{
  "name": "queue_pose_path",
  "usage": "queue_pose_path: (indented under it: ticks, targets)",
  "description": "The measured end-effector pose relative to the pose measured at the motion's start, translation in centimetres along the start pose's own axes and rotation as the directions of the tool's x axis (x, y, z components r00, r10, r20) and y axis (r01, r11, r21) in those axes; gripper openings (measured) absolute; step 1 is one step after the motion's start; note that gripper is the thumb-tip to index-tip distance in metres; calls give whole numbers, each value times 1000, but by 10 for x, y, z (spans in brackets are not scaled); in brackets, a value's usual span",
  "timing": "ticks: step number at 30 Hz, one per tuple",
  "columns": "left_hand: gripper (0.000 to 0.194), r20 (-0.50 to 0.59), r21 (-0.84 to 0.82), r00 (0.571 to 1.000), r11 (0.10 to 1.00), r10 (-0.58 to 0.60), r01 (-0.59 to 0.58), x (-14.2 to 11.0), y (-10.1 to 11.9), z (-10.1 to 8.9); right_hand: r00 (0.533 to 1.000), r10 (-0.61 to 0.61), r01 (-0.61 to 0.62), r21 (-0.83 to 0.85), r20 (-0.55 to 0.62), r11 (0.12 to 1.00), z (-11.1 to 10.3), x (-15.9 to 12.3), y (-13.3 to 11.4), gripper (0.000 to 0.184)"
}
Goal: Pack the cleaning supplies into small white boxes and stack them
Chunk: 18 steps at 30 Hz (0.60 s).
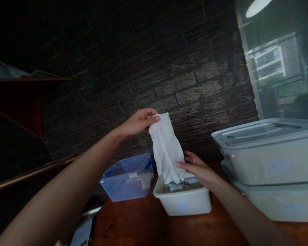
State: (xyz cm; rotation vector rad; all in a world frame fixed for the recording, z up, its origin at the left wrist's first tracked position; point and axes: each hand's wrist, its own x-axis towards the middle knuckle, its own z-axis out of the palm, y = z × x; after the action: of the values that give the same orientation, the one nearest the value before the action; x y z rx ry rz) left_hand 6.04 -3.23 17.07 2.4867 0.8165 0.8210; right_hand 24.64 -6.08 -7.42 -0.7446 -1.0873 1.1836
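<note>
My left hand pinches the cuff of a white glove, which hangs with its fingers pointing down. At the glove's lower right side is my right hand, thumb and fingers apart, the thumb tip touching or very near the glove's edge. Directly below, a white open bin holds clear-wrapped packets, partly hidden by the glove. Just left of that bin stands a translucent blue bin with crumpled white material inside.
Two lidded storage boxes are stacked at the right of the wooden table. Behind runs a dark brick wall, with a window at the right. A reddish shelf juts in at the left.
</note>
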Motion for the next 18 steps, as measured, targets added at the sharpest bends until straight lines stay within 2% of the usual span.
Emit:
queue_pose_path:
  ticks: [4, 7, 13, 18]
  targets:
    - [29, 3, 11, 1000, 1000, 8, -8, 0, 1, -6, 968, 120, -135, 56, 221, 989, 5, -4, -3, 61]
    - [29, -4, 5, 1000, 1000, 8, -8, 0, -4, -12, 945, 151, -185, 94, 290, 978, 4, -7, -1, 50]
    - [29, -51, 16, 998, 999, -31, 32, -7, -15, -21, 955, 119, -173, 185, 272, 967, -7, -10, 5, 37]
    - [29, -52, 1, 998, 999, -44, 44, -10, -16, -21, 977, 73, -128, 279, 200, 952, -7, -6, 5, 34]
